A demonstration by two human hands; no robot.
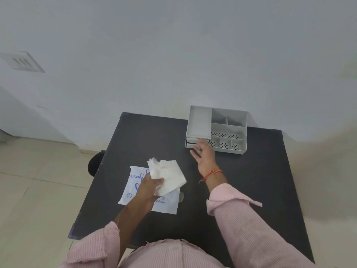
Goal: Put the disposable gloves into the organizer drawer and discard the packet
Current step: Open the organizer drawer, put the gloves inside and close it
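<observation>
My left hand [149,187] grips a folded wad of white disposable gloves [167,176] just above the flat white packet [128,188] printed "DISPOSABLE", which lies on the black table [251,180]. The grey plastic organizer [228,120] stands at the table's far right, with several open compartments on top and a drawer [190,143] low at its left front. My right hand [204,155] reaches to that drawer front, fingers spread, fingertips at the drawer; whether it grips the drawer is hidden. The drawer looks shut or barely open.
A white wall rises right behind the table. Beige tiled floor lies to the left, with a dark round object [95,164] beside the table's left edge. A small pale scrap [181,197] lies just right of the packet.
</observation>
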